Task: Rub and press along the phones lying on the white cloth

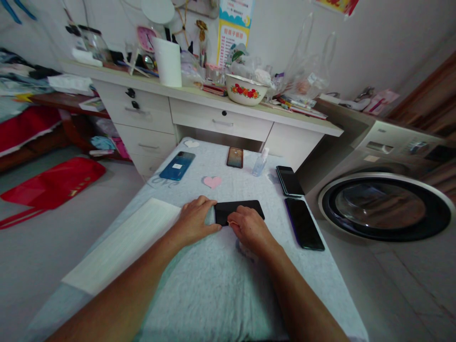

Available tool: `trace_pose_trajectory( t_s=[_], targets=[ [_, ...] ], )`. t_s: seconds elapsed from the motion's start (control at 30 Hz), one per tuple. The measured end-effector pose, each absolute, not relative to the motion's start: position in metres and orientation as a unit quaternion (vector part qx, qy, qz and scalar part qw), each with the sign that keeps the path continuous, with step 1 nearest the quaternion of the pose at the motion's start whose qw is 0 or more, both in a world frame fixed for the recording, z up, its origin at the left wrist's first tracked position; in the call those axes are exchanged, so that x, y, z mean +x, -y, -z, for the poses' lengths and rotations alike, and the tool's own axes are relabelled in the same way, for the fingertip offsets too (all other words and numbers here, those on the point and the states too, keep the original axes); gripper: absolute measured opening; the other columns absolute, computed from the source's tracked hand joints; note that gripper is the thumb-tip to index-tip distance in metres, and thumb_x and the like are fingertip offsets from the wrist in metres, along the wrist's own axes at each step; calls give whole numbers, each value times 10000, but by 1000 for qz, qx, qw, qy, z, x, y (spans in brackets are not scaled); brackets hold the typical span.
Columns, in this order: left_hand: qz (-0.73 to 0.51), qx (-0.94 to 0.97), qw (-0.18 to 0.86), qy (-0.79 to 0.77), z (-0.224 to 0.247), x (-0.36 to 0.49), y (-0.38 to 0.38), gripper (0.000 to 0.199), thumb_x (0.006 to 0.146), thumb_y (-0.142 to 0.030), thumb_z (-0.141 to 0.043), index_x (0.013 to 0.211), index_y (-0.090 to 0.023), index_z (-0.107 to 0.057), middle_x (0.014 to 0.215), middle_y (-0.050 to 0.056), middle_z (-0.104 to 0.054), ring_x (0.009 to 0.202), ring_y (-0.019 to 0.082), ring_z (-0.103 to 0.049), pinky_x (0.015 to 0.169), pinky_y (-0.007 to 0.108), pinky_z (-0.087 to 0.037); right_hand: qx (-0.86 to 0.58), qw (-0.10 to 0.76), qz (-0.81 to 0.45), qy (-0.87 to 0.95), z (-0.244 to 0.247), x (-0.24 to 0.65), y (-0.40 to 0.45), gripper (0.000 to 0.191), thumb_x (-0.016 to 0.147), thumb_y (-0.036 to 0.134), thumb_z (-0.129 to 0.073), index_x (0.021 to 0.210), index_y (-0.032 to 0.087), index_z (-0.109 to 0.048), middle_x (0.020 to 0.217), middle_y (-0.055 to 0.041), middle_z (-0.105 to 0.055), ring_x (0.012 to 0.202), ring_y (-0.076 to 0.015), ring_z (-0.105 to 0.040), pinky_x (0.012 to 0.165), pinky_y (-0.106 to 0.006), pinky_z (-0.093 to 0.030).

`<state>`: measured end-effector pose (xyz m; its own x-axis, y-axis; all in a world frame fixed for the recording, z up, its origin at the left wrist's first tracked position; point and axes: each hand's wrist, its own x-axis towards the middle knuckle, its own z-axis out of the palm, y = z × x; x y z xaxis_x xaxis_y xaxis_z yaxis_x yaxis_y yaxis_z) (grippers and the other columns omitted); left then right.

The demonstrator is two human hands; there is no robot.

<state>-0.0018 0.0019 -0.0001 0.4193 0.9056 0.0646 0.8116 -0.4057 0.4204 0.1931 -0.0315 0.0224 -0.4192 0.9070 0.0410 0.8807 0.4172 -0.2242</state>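
A black smartphone (pixel 249 205) lies sideways on the cloth-covered table, its dark screen facing up. My left hand (pixel 195 218) grips its left end, with fingers at the far corner and thumb at the near one. My right hand (pixel 250 228) rests on the near middle part of the screen with its fingers bent together. Whatever those fingers pinch is hidden or too small to make out. Left of my left hand, a long white sheet (pixel 124 247) lies flat on the cloth.
Around the table lie a blue phone (pixel 178 165), a brown-backed phone (pixel 235 157), dark phones (pixel 290 180) and a purple-edged phone (pixel 305 224). A clear spray bottle (pixel 260 163) stands near the back. Behind is a cluttered desk (pixel 221 116); a washing machine (pixel 381 180) stands right.
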Motion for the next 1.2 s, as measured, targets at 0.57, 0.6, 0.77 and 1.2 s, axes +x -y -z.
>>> trace_pose_trajectory(
  t_s=[0.57, 0.6, 0.77, 1.2],
  targets=[
    [-154, 825, 179, -513, 5, -4, -2, 598, 726, -457, -638, 1263, -238, -495, 1220, 76, -544, 1138, 279, -521, 938, 401, -392, -628, 75, -138, 762, -29, 255, 25, 175, 829, 160, -499, 843, 186, -671, 837, -41, -638, 781, -144, -551, 707, -233, -338],
    [-154, 824, 180, -514, 5, -4, -2, 603, 723, -462, -640, 1264, -237, -495, 1216, 75, -545, 1135, 279, -523, 942, 402, -390, -632, 74, -139, 758, -29, 259, 24, 171, 823, 162, -502, 833, 185, -672, 841, -43, -644, 785, -147, -553, 706, -235, -338],
    [-151, 823, 180, -517, 4, -4, -2, 586, 728, -463, -629, 1255, -243, -498, 1215, 79, -545, 1132, 283, -524, 945, 409, -387, -640, 89, -137, 751, -29, 269, 22, 181, 841, 181, -496, 837, 181, -677, 853, -47, -654, 807, -150, -566, 735, -234, -348],
    [-145, 826, 180, -515, 1, -3, -1, 578, 739, -451, -623, 1255, -219, -502, 1199, 88, -544, 1119, 291, -523, 932, 413, -395, -675, 141, -79, 720, -14, 268, 12, 191, 903, 212, -510, 957, 191, -691, 898, -47, -623, 835, -140, -565, 766, -228, -349]
  ],
)
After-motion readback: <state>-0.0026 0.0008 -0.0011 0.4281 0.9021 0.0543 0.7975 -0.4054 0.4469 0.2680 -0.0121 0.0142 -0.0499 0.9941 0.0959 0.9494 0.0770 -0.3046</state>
